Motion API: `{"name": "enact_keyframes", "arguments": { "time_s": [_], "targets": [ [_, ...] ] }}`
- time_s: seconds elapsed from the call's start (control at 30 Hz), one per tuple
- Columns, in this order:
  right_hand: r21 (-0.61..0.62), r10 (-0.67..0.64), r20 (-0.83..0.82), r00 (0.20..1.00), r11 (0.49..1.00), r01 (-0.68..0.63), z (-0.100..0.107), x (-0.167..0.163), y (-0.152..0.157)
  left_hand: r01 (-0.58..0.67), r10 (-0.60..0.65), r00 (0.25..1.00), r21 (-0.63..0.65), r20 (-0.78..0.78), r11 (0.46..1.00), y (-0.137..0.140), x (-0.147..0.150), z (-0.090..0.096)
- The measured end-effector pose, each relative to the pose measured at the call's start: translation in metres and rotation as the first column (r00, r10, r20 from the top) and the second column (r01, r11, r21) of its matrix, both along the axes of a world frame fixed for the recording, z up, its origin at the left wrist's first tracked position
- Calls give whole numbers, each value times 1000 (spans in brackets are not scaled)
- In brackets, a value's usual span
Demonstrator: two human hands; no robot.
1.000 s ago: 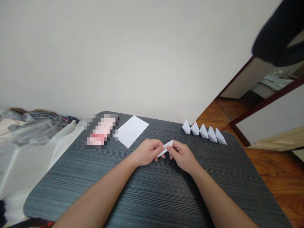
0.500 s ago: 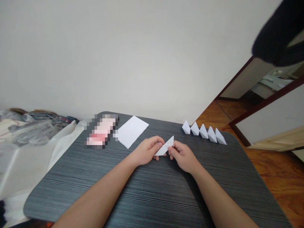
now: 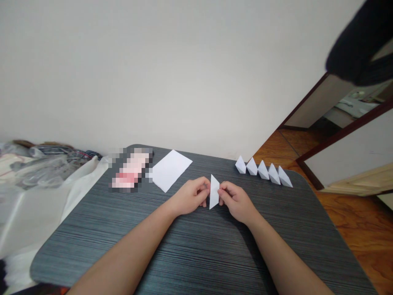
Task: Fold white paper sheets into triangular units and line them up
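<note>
Head view: taking the folded paper (image 3: 214,192) as dial centre, clear plastic bags (image 3: 55,166) are lying at 9 o'clock, beyond the dark table (image 3: 184,254). A pixelated item (image 3: 130,167) is resting on the tabletop between 9 and 10; its identity is not showing. White paper (image 3: 172,170) is lying flat near 10. At 9, your left hand (image 3: 190,197) is curling its fingers, their tips meeting the paper's edge; I cannot tell whether they are gripping it. The folded paper is standing over the tabletop between your hands, its points facing 12 and 6. At 3, your right hand (image 3: 236,200) is pinching its edge between thumb and fingers. Five folded white pieces (image 3: 263,170) are sitting in a row between 2 and 3. Wooden floor (image 3: 357,221) is showing farther out at 3.
</note>
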State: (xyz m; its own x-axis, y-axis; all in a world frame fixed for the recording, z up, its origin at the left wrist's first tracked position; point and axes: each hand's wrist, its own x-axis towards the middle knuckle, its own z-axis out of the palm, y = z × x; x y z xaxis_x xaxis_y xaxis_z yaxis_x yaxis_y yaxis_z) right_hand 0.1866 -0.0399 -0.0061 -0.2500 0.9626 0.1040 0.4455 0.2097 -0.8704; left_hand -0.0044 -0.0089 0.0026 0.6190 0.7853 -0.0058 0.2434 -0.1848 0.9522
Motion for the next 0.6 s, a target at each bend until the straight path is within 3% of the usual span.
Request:
{"name": "enact_keyframes", "arguments": {
  "time_s": [0.6],
  "targets": [
    [37,13,27,1000,999,-14,3,-2,-1,4,-1,998,-47,57,999,2,1,-2]
  ]
}}
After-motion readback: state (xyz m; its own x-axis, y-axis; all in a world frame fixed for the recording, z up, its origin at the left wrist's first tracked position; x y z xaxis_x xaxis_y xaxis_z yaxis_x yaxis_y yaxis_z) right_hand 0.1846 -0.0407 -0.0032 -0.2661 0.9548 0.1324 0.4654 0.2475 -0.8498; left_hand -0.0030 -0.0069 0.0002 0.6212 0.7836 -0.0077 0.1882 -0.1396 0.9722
